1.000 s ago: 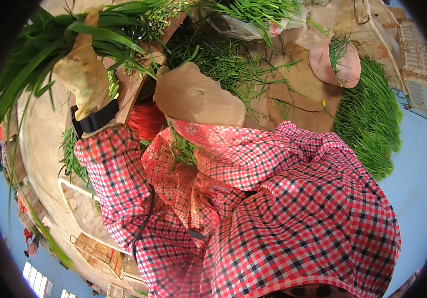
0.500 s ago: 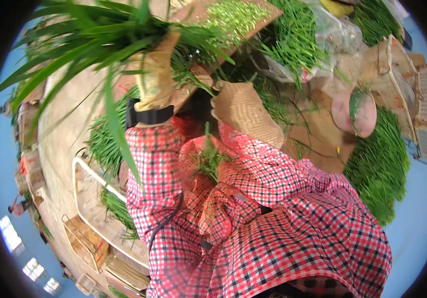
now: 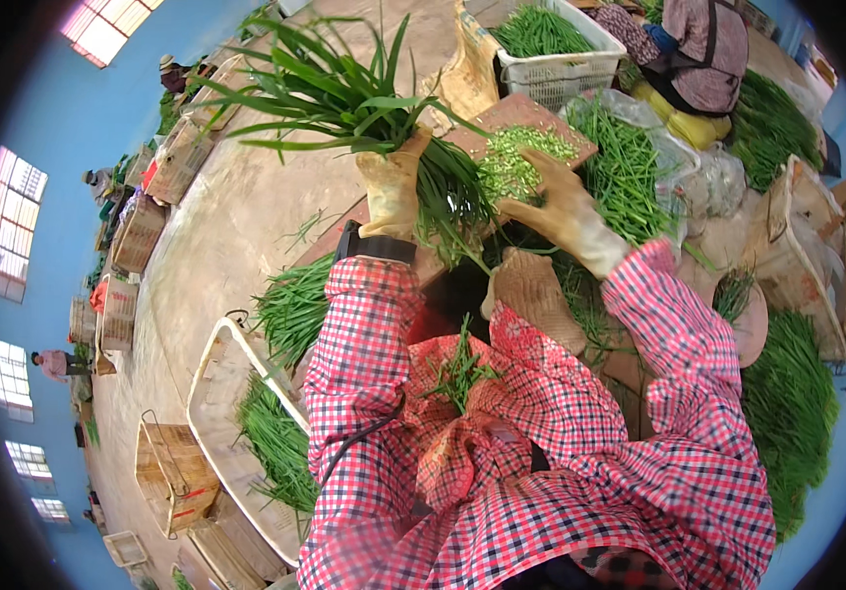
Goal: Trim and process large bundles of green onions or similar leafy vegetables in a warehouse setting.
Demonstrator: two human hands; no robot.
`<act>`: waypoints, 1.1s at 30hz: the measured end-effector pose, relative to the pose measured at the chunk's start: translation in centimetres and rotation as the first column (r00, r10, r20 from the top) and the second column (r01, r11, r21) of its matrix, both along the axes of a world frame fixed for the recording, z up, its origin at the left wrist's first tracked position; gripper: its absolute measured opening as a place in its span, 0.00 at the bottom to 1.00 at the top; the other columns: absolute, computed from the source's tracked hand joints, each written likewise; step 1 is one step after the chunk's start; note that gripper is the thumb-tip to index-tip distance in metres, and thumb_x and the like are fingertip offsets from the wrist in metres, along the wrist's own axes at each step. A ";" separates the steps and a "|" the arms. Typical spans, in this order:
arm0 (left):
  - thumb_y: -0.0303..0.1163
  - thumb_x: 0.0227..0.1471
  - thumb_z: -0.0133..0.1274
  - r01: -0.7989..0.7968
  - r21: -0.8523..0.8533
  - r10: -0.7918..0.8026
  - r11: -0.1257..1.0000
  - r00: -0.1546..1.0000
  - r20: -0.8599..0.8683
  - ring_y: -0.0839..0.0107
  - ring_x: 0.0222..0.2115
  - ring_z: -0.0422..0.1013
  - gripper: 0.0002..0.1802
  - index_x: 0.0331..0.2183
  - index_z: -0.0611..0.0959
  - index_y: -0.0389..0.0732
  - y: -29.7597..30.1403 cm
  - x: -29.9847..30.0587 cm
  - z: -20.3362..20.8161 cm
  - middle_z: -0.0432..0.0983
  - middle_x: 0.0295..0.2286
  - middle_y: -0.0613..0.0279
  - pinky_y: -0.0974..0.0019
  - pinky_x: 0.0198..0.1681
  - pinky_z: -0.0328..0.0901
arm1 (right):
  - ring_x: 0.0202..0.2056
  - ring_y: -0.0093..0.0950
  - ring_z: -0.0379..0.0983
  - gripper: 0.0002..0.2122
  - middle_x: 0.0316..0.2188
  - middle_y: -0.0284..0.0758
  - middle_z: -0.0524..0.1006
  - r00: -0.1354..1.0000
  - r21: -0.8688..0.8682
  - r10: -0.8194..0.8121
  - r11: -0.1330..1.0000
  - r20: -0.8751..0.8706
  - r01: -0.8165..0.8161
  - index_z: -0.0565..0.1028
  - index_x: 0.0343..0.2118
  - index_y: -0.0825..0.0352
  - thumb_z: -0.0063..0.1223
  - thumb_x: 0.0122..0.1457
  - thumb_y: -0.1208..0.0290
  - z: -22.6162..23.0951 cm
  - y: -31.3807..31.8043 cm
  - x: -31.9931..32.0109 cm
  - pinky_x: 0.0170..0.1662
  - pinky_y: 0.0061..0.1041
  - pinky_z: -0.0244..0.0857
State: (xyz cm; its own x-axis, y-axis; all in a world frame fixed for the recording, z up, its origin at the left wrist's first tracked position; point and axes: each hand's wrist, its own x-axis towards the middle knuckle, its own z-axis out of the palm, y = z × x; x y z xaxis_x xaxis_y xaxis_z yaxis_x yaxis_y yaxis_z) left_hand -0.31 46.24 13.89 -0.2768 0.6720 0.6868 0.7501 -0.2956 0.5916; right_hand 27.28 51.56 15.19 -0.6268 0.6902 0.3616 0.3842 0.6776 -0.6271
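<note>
My gloved left hand (image 3: 391,192) is closed around a thick bunch of chives (image 3: 344,103), raised over the near left side of a reddish board (image 3: 516,108). The long leaves fan out to the upper left, and the stalks hang down to the right of the fist. To the right, my gloved right hand (image 3: 571,211) reaches in with fingers apart and nothing in them, pointing toward the hanging stalks. Beyond those fingers a heap of pale green cut pieces (image 3: 516,162) lies on the board. Loose green scraps (image 3: 462,369) rest on my checked lap.
A white crate (image 3: 561,71) of greens stands beyond the board. Clear plastic with cut stalks (image 3: 620,162) lies to its right, near a seated person (image 3: 703,49). More chives pile at the right (image 3: 787,413) and in a pale basket (image 3: 209,393) at left. A pink stool (image 3: 753,329) stands nearby.
My right hand has come into view and reaches out over the board's near side. The head view has shifted, and the chives in my left hand now appear farther right.
</note>
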 end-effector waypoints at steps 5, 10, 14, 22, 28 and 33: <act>0.29 0.62 0.47 -0.047 -0.195 0.044 0.980 0.999 -0.019 0.69 0.48 0.70 0.17 0.52 0.79 0.42 0.0 1.3 2.0 0.79 0.44 0.60 0.66 0.49 0.65 | 0.63 0.42 0.61 0.50 0.61 0.50 0.65 0.819 -0.279 0.467 0.781 -0.334 -0.559 0.55 0.67 0.66 0.69 0.46 0.44 6.9 2.1 -11.2 0.65 0.40 0.59; 0.35 0.66 0.42 -0.461 -0.459 0.231 0.760 0.851 -0.471 0.65 0.56 0.64 0.25 0.61 0.66 0.38 2.2 1.4 -0.3 0.67 0.56 0.48 0.63 0.60 0.59 | 0.48 0.36 0.76 0.31 0.45 0.38 0.80 0.901 -0.020 0.397 0.913 -0.176 -0.407 0.78 0.49 0.60 0.60 0.52 0.38 8.5 3.2 -15.4 0.55 0.36 0.70; 0.32 0.60 0.50 -0.634 -0.248 0.373 0.732 0.678 -0.633 0.66 0.32 0.74 0.08 0.37 0.83 0.42 3.8 1.0 0.1 0.79 0.31 0.62 0.61 0.37 0.68 | 0.44 0.34 0.77 0.28 0.41 0.39 0.82 0.844 0.033 0.419 0.900 -0.334 -0.434 0.80 0.47 0.63 0.65 0.51 0.45 8.0 3.4 -17.6 0.51 0.33 0.72; 0.36 0.58 0.54 -0.170 -0.061 0.135 0.984 0.916 -0.378 0.68 0.30 0.76 0.11 0.39 0.83 0.40 3.9 -2.8 -5.0 0.80 0.34 0.57 0.66 0.28 0.71 | 0.40 0.29 0.78 0.29 0.39 0.38 0.82 0.908 -0.524 0.347 0.741 -0.236 -0.420 0.78 0.48 0.67 0.71 0.47 0.52 7.3 3.5 -17.0 0.50 0.26 0.73; 0.39 0.58 0.54 -0.041 -0.168 0.089 0.985 0.953 0.290 0.63 0.41 0.74 0.16 0.46 0.79 0.43 4.2 -2.9 -7.6 0.78 0.39 0.56 0.61 0.44 0.70 | 0.50 0.36 0.75 0.41 0.50 0.45 0.78 0.962 -0.210 0.271 0.940 -0.017 -0.268 0.66 0.58 0.70 0.76 0.43 0.56 7.9 2.8 -16.4 0.57 0.29 0.68; 0.38 0.52 0.61 -0.190 -0.311 0.163 0.931 0.981 -0.109 0.59 0.41 0.74 0.19 0.43 0.80 0.38 1.9 0.4 -1.7 0.79 0.41 0.55 0.61 0.45 0.69 | 0.41 0.34 0.78 0.27 0.45 0.43 0.80 0.956 -0.474 0.273 0.831 -0.110 -0.292 0.71 0.55 0.70 0.67 0.54 0.64 6.9 3.2 -17.7 0.48 0.28 0.73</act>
State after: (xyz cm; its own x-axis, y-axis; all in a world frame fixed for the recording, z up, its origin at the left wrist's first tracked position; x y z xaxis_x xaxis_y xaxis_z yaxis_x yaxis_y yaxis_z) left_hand 0.09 48.10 12.14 -0.3640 0.8044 0.4695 0.8216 0.0398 0.5687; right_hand 9.59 54.80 22.07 -0.8143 0.5776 0.0580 0.1929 0.3634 -0.9114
